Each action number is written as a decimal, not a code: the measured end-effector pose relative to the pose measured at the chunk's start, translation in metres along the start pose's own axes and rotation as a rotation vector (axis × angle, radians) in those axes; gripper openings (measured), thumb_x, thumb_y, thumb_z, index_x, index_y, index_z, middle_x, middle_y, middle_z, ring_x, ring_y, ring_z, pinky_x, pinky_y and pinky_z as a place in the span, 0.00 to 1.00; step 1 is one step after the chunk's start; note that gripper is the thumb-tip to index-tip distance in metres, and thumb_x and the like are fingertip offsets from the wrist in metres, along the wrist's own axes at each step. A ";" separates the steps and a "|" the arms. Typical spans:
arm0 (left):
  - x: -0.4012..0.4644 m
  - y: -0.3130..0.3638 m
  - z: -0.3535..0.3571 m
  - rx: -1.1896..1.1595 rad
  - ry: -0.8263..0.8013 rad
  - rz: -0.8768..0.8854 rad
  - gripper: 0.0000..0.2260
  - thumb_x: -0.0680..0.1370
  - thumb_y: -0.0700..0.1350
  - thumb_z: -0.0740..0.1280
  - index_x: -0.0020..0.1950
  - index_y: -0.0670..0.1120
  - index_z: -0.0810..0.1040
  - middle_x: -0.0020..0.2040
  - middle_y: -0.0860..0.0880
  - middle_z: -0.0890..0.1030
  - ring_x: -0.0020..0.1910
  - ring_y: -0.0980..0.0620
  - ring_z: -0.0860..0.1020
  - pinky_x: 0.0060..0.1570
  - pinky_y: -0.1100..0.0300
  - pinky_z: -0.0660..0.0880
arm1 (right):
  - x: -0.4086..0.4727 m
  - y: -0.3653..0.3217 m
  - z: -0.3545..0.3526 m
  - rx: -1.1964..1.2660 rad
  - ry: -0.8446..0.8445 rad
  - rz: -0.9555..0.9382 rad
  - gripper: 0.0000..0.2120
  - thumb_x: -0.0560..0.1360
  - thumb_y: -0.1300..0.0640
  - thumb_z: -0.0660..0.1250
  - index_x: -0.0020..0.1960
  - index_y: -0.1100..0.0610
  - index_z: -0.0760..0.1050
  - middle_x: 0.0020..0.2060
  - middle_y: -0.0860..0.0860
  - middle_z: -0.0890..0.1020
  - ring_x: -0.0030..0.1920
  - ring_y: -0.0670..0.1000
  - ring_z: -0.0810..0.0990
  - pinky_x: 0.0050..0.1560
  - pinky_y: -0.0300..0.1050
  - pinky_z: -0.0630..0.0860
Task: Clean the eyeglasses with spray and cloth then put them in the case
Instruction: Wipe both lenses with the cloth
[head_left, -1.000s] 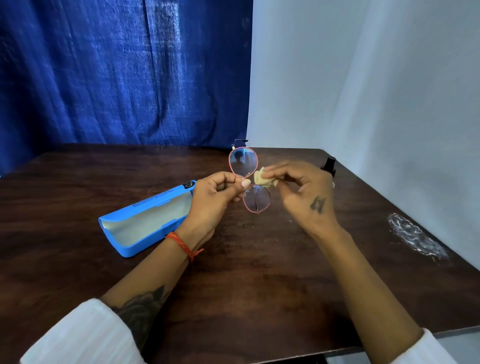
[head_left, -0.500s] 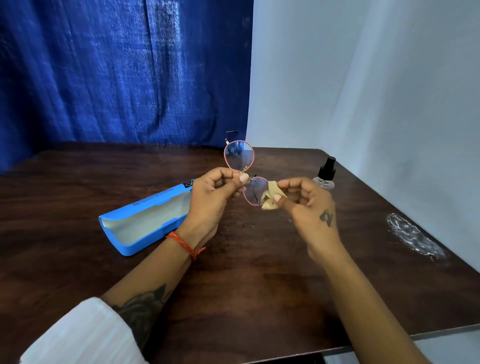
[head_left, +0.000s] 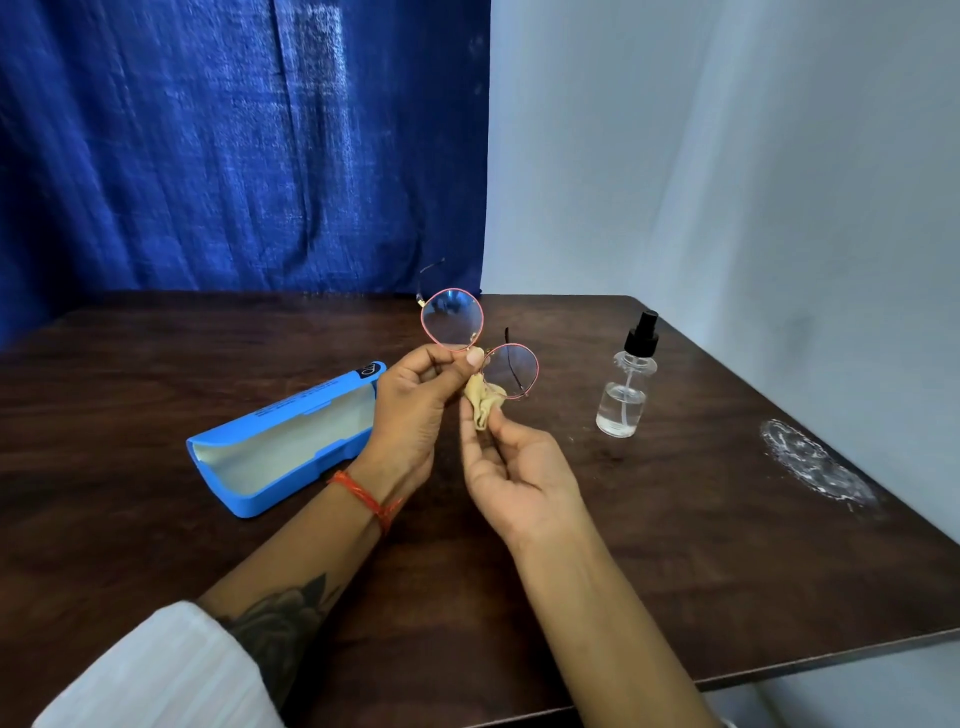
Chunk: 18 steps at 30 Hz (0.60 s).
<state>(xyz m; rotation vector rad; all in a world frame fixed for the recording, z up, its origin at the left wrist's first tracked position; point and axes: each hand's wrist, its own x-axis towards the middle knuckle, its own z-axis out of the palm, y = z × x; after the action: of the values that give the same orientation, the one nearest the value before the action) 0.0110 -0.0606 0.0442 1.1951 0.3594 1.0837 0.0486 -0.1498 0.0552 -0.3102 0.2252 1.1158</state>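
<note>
Round eyeglasses (head_left: 453, 318) with a thin pink frame are held up above the table, tilted so one lens is higher than the other. My left hand (head_left: 413, 410) pinches them at the bridge. My right hand (head_left: 511, 475), palm turned up, grips a small crumpled beige cloth (head_left: 484, 402) just below the lower lens, touching its rim. An open blue case (head_left: 270, 447) with a pale lining lies on the table to the left of my left hand. A clear spray bottle (head_left: 626, 387) with a black nozzle stands upright to the right.
The dark wooden table (head_left: 675, 561) ends in a front edge close to me and a right edge by the white wall. A crumpled clear plastic wrapper (head_left: 815, 465) lies near the right edge. A blue curtain hangs behind.
My right hand has turned palm up and dropped from the lens front to below the lower lens, still with the cloth. The spray bottle, hidden before, now shows fully.
</note>
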 end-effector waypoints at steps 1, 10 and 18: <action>0.000 0.000 0.000 0.011 0.004 0.008 0.02 0.71 0.37 0.69 0.40 0.43 0.79 0.32 0.54 0.82 0.35 0.59 0.79 0.38 0.67 0.76 | 0.001 -0.001 0.000 0.002 0.004 0.007 0.11 0.75 0.73 0.58 0.56 0.73 0.72 0.49 0.63 0.81 0.47 0.57 0.81 0.47 0.50 0.79; 0.001 0.002 -0.001 0.081 -0.004 0.019 0.02 0.71 0.39 0.69 0.40 0.45 0.80 0.31 0.55 0.82 0.32 0.61 0.76 0.37 0.69 0.73 | -0.008 -0.033 -0.014 -0.007 0.020 -0.014 0.18 0.66 0.74 0.63 0.55 0.71 0.74 0.57 0.62 0.78 0.58 0.57 0.78 0.45 0.55 0.76; 0.002 0.006 -0.001 -0.061 -0.030 -0.076 0.05 0.73 0.38 0.67 0.38 0.46 0.79 0.30 0.55 0.80 0.31 0.61 0.76 0.36 0.69 0.73 | -0.010 -0.046 -0.022 -0.620 0.068 -0.648 0.10 0.75 0.72 0.61 0.53 0.66 0.77 0.44 0.56 0.83 0.39 0.48 0.83 0.46 0.39 0.80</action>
<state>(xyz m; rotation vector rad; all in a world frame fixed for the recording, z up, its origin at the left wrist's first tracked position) 0.0084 -0.0590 0.0502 1.1332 0.3437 1.0031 0.0860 -0.1845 0.0437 -0.9033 -0.1685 0.5036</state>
